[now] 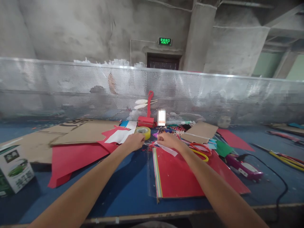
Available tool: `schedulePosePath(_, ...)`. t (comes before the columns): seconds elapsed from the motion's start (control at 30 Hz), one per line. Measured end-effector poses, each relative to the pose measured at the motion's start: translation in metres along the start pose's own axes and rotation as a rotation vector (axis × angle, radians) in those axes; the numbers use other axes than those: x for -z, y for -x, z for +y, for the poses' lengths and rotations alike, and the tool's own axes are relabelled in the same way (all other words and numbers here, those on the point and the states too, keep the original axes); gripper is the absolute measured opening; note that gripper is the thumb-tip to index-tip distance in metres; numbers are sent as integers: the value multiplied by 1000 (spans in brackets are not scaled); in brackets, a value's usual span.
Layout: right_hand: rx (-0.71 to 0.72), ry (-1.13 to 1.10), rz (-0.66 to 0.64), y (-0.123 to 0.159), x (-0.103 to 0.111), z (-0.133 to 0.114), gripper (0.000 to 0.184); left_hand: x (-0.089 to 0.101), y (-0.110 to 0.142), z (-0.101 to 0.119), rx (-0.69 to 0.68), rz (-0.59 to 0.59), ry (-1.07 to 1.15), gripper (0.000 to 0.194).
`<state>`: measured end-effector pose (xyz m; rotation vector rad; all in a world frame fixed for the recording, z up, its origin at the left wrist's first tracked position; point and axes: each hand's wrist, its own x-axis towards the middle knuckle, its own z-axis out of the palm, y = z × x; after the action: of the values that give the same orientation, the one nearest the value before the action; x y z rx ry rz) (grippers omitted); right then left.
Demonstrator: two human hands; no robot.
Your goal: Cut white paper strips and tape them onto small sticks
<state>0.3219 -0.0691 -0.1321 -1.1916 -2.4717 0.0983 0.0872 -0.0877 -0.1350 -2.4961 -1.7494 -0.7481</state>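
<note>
A: State of the left hand?

B: Its fingers were curled and bunched together, knuckles up. Whether they were clamped on anything could not be told.

A: And the right hand?

B: Also curled, opposite the left and slightly apart from it. A white strip ran out from under its fingers, toward the wearer. A firm pinch on it could not be confirmed.

A: Anything between the two sets of fingers?

B: Thin scraps, pale and reddish, too blurred to identify.

A: The tape?

B: The yellow tape stood just beyond the left fingers; contact could not be established.

A: What lay nearer the wearer than the right fingers?

B: Red sheets, in a stack, partly under the strip.

A: To the right of those fingers?

B: Red handles and a yellow handle near, then green paper, with a purple device farther out.

A: To the left of the left fingers?

B: White paper near, then red paper and cardboard. A carton stood well apart from them.
</note>
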Motion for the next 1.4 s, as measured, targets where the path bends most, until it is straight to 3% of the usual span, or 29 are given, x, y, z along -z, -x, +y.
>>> schedulePosePath(0.17,-62,56,-143,4,8,-1,15,3,0,7,-5,-89,-217,14)
schedulePosePath(0.43,-39,-32,-153,3,9,3,30,2,-1,11,-42,-45,-216,23)
schedulePosePath(0.6,4,-307,35,-6,5,6,29,3,-3,14,-85,-17,-1,21)
schedulePosePath(0.77,11,-784,165,-13,6,-5,29,5,-6,24,-114,-135,430,37)
schedulePosePath(0.9,-75,-989,226,-14,3,-16,34,3,-8,30,-109,-204,683,43)
schedulePosePath(1.1,-102,-1154,253,-12,-2,-28,33,-1,-11,34,-159,-3,795,43)
schedulePosePath(1.23,-142,-1256,269,-12,-2,-32,34,4,-10,40,-172,1,888,41)
schedulePosePath(1.4,-183,-1345,295,-14,-1,-27,35,8,-8,41,-69,-7,981,41)
